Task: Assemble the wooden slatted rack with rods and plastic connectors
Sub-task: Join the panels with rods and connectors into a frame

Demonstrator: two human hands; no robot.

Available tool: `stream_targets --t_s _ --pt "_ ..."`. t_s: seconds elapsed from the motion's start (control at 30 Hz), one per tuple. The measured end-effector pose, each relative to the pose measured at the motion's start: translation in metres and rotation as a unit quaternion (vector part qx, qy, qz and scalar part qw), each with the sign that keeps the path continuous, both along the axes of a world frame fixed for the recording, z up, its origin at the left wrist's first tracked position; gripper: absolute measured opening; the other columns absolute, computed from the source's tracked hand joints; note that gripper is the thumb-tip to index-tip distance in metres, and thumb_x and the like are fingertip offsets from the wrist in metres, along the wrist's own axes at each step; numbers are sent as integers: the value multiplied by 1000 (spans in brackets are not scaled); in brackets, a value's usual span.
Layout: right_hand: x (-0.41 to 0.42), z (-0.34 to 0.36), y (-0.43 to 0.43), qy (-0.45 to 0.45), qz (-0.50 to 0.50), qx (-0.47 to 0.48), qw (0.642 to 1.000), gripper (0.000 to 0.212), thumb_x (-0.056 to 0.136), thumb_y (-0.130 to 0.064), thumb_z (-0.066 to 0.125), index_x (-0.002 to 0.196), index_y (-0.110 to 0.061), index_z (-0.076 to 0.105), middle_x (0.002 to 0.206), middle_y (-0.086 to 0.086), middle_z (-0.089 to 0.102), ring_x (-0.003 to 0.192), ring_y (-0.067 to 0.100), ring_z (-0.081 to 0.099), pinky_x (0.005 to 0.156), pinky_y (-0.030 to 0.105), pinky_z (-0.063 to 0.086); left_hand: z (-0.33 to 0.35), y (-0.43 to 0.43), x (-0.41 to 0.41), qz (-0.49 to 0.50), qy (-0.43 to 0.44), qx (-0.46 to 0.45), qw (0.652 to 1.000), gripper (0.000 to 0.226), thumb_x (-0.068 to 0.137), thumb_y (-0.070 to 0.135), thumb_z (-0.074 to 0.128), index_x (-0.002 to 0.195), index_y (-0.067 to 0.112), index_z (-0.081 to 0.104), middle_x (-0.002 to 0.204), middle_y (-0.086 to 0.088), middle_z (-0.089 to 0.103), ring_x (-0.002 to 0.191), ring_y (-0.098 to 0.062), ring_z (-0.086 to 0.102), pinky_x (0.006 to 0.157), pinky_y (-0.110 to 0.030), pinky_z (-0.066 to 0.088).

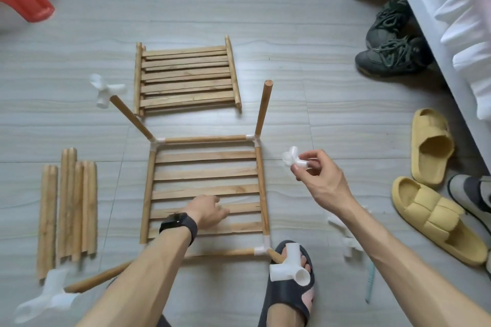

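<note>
A half-built slatted rack, five slats across, lies on the floor between a person's arms. A stack of spare slatted panels sits beyond it, and about seven loose rods lie to its left. Four rods stand out of its corners: three wear white plastic connectors, while the far-right rod is bare. The left hand rests on the slats, fingers loosely bent, holding nothing. The right hand pinches a fourth connector between thumb and fingertips, just right of the frame. It likely belongs on the bare rod, pushed on squarely with side sockets turned along the frame's edges while the left hand braces. Spare connectors near the right forearm are too blurred to count.
</note>
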State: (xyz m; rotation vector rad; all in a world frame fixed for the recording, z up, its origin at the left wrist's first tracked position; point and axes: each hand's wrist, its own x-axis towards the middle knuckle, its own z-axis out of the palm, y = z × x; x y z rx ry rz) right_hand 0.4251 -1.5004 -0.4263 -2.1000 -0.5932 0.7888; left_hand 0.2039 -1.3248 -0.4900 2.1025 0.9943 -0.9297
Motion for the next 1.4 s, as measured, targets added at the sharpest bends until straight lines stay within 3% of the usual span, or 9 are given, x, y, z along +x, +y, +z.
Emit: stream_targets --t_s 0.07,0.2,0.47,0.57,0.7,0.87,1.07,1.27,1.4 --pt "-10 31 8 -65 32 35 997 21 88 -38 76 105 -32 65 90 -12 70 85 -4 65 71 10 49 45 19 25 93 -105 -66 988 54 98 56 51 139 20 57 140 -5 59 123 -22 58 107 -35 44" --pt "-23 78 24 -129 69 103 984 22 85 -29 80 105 -27 70 82 -11 70 75 3 67 67 11 50 148 33 58 203 -297 -184 915 47 95 59 55 124 25 68 114 3 74 103 -11 69 100 -35 51" --pt "-39 127 50 -181 92 156 967 23 82 -23 83 102 -29 73 81 -15 73 75 3 69 69 17 54 198 27 62 247 -398 -216 856 31 90 21 75 118 7 70 106 -15 76 96 -24 73 87 -31 57" --pt "-37 133 56 -133 83 172 973 23 83 -20 82 104 -27 74 85 -14 75 78 0 71 72 19 57 196 27 62 266 -408 -225 844 28 90 24 76 113 8 73 107 -16 75 97 -28 74 77 -24 58" --pt "-31 131 63 -2 38 207 978 19 87 -20 79 104 -23 73 95 -6 78 90 8 74 86 32 59 191 30 65 285 -415 -228 833 34 88 35 77 111 10 75 102 -7 78 98 -27 74 95 -37 56" --pt "-25 125 78 47 6 203 978 23 85 -41 75 103 -26 75 95 -3 78 86 14 75 90 43 58 180 30 73 326 -423 -217 817 33 89 37 75 108 11 75 101 -4 78 84 -11 72 60 -11 49" --pt "-3 112 101 51 7 183 982 18 89 -38 74 105 -29 75 97 2 78 93 18 74 88 45 60 165 39 91 366 -407 -253 798 32 94 42 67 111 16 75 100 2 78 101 -24 73 99 -40 52" --pt "17 109 113 102 55 131 985 20 92 -16 73 108 -27 71 99 4 78 90 15 74 78 26 56 155 55 106 367 -422 -237 795 27 97 38 63 115 20 73 99 7 78 89 -10 72 87 -32 50" --pt "29 104 121 78 20 116 990 13 92 -14 72 100 -24 73 91 0 78 91 14 74 81 29 58 154 62 116 351 -435 -228 797 29 96 40 65 119 23 71 100 9 78 87 -8 71 85 -30 50"
